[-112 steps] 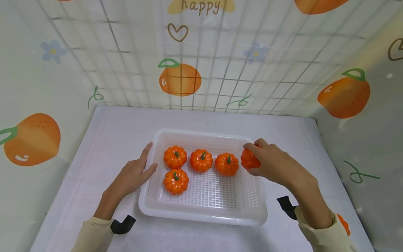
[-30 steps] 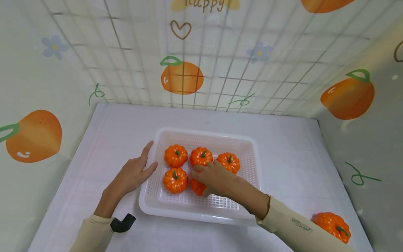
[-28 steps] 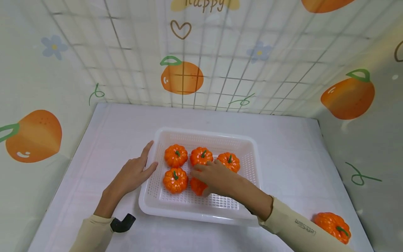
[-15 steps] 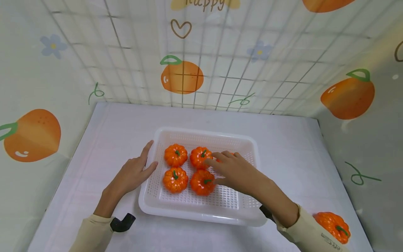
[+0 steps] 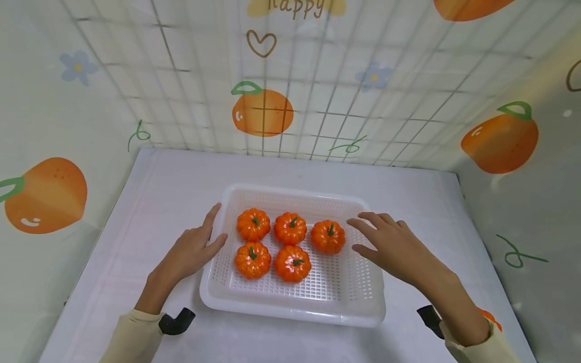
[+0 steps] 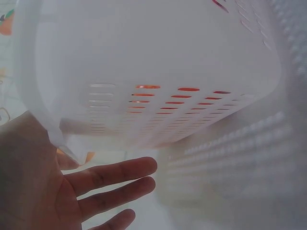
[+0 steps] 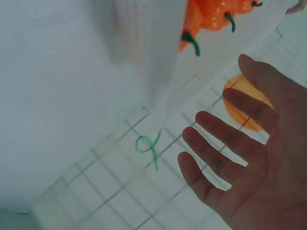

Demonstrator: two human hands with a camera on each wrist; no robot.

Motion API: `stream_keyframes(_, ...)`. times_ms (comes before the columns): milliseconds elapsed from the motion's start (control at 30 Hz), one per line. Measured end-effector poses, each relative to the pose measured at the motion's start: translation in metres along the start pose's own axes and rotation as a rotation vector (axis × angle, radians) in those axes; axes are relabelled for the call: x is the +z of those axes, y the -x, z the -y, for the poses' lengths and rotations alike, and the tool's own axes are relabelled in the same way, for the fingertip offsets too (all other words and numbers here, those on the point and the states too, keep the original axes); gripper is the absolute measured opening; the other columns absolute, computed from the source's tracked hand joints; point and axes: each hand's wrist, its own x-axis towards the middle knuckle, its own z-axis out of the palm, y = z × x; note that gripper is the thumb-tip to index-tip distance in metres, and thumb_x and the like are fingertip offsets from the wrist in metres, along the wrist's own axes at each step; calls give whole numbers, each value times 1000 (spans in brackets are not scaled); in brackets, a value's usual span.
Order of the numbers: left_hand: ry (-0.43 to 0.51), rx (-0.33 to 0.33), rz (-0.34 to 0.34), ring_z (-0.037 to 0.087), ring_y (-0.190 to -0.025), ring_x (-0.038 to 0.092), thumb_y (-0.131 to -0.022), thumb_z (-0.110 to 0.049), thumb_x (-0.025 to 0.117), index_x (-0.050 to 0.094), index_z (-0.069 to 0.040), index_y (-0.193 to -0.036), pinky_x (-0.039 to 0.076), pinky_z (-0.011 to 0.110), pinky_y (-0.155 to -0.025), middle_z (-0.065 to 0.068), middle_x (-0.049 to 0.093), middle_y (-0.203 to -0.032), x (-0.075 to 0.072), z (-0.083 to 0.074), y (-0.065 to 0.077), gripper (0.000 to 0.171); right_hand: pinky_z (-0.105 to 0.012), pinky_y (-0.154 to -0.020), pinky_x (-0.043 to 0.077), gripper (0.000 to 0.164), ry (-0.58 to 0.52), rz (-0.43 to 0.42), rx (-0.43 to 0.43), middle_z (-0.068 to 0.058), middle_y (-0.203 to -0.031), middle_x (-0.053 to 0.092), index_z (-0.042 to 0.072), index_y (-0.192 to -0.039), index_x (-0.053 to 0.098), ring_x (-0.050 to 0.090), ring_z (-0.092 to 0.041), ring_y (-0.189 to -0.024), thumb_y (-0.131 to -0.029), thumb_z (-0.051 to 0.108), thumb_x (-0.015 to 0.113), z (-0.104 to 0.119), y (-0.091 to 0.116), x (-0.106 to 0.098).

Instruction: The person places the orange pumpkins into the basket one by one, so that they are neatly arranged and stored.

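Observation:
In the head view a white plastic basket (image 5: 290, 315) with perforated walls holds several small orange pumpkins, three in the far row and two in the near row. One near-row pumpkin (image 5: 292, 263) has its green stem tipped right; the far row's right pumpkin (image 5: 328, 237) is closest to my right hand. My left hand (image 5: 190, 252) rests at the basket's left rim, and the left wrist view shows its fingers (image 6: 115, 175) stretched out beside the wall. Over the right rim hovers my right hand (image 5: 397, 247), fingers spread and holding nothing.
Another pumpkin (image 5: 490, 318) on the table's right side is mostly hidden behind my right forearm. The basket stands on a white-covered table (image 5: 181, 176). Behind it rises a wall sheet (image 5: 313, 65) printed with oranges, over a wire grid.
My right hand set a pumpkin down in the near row's second spot, let go and moved right to the rim. The left hand has stayed at the left rim.

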Motion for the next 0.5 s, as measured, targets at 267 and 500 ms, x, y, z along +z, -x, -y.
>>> stream_keyframes(267,8,-8,5,17,-73,65,-100,-51,49,5,-26,-161,59,35,-63,19,66,-117,1,1,0,79,-70,-88,43,53,-13,-55,112,-21,-137,53,13,-138,55,49,-49,-119,-90,23,75,-30,34,0)
stream_keyframes(500,27,-16,11,15,-69,64,-101,-43,52,4,-26,-161,59,34,-62,16,67,-110,2,1,0,79,-73,-80,42,53,-18,-75,218,-24,-133,53,12,-137,54,47,-52,-113,-89,22,75,-54,66,9)
